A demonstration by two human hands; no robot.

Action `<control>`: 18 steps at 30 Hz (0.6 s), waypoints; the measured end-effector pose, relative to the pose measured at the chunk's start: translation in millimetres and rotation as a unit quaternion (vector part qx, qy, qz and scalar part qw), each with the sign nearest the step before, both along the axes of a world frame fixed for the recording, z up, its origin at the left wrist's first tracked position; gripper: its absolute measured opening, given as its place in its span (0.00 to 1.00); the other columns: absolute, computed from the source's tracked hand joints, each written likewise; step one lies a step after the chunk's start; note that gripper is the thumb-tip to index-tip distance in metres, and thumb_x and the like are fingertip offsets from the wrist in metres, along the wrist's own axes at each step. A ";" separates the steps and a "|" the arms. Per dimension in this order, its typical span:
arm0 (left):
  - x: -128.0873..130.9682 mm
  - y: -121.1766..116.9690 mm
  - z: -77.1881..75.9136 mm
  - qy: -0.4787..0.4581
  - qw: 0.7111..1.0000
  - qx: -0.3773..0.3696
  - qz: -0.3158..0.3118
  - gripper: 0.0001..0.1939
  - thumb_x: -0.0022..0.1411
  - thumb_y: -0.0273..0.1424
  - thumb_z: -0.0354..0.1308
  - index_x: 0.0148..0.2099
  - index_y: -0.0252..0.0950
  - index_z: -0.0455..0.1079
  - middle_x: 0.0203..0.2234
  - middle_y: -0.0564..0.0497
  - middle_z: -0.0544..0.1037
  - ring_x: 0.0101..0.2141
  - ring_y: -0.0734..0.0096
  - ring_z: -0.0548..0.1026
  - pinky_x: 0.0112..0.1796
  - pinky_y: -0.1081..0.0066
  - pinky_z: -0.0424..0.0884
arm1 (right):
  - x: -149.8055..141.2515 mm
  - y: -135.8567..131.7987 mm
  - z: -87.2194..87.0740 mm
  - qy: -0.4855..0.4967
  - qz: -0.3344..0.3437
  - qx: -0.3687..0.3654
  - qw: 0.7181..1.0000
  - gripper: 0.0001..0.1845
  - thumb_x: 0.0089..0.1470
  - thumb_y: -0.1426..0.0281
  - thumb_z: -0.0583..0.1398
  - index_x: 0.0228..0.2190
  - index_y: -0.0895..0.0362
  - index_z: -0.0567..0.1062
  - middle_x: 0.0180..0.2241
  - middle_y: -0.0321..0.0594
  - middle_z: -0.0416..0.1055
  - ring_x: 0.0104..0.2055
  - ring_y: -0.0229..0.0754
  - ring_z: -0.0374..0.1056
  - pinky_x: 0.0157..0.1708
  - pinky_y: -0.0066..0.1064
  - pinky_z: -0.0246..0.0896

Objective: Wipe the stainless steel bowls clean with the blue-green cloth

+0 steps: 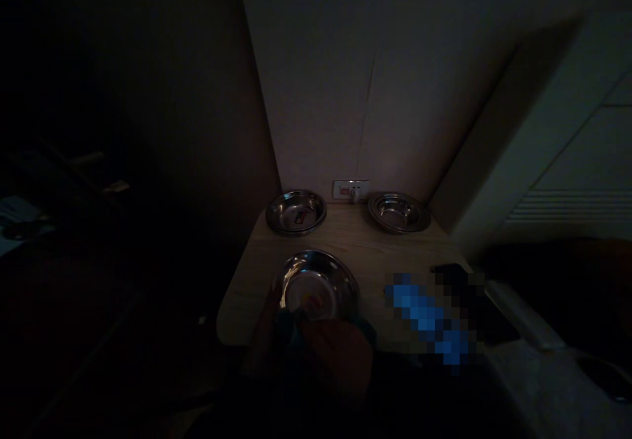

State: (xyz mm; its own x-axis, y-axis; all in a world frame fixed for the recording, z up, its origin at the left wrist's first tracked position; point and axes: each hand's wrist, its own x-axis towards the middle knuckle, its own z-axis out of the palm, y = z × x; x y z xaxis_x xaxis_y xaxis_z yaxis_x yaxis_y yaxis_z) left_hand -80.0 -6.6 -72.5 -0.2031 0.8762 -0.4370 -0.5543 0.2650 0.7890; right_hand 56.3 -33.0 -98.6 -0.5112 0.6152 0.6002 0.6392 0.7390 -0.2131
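A shiny round stainless steel bowl [345,281] sits near the front of the small wooden table, tilted slightly toward me. My left hand [265,327] is closed on its left rim. Over the bowl's near side, my right hand [340,353] is closed on a dark teal cloth [290,328], pressing it by the inner near edge. The cloth also shows past the right side of that hand. A small reddish-yellow patch, perhaps a label or reflection, shows on the bowl's bottom. Dim light hides most of my fingers.
Stacked steel bowls stand at the back left [296,214] and back right [399,214] of the table [241,301]. Between them a plug sits in a wall socket [351,189]. A blurred blue object [424,314] and a dark flat object [494,320] lie on the right.
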 end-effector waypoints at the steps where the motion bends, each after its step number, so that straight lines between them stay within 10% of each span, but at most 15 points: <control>1: -2.7 1.6 -0.6 0.003 1.000 -0.002 -0.003 0.17 0.49 0.42 0.61 0.38 0.35 0.74 0.32 0.47 0.80 0.44 0.56 0.74 0.46 0.64 0.67 | 1.1 -1.7 -2.4 -0.002 0.008 -0.008 1.000 0.15 0.58 0.71 0.52 0.47 0.59 0.69 0.33 0.42 0.78 0.30 0.42 0.74 0.27 0.31 0.66; 8: -14.4 10.5 -2.2 0.009 0.999 -0.048 -0.005 0.18 0.47 0.46 0.61 0.30 0.35 0.74 0.21 0.49 0.76 0.33 0.58 0.75 0.37 0.63 0.69 | 58.5 25.7 -10.2 -0.109 0.196 -0.008 0.975 0.15 0.61 0.65 0.50 0.45 0.59 0.70 0.41 0.46 0.75 0.45 0.43 0.70 0.46 0.38 0.63; 18: -8.5 5.7 -12.3 0.121 0.991 0.003 0.053 0.21 0.46 0.48 0.61 0.32 0.34 0.75 0.26 0.48 0.78 0.35 0.58 0.75 0.38 0.64 0.69 | -4.1 -16.3 -19.7 0.009 0.029 -0.102 0.994 0.18 0.58 0.64 0.53 0.47 0.60 0.69 0.43 0.46 0.75 0.42 0.44 0.72 0.41 0.33 0.67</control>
State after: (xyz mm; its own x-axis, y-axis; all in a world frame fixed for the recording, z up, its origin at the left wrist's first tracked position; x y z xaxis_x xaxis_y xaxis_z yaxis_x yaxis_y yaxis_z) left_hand -88.6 -0.9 -84.8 -0.3916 0.8472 -0.3591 -0.3733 0.2104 0.9035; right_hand 52.3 -49.3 -118.4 -0.5390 0.6950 0.4758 0.5922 0.7144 -0.3727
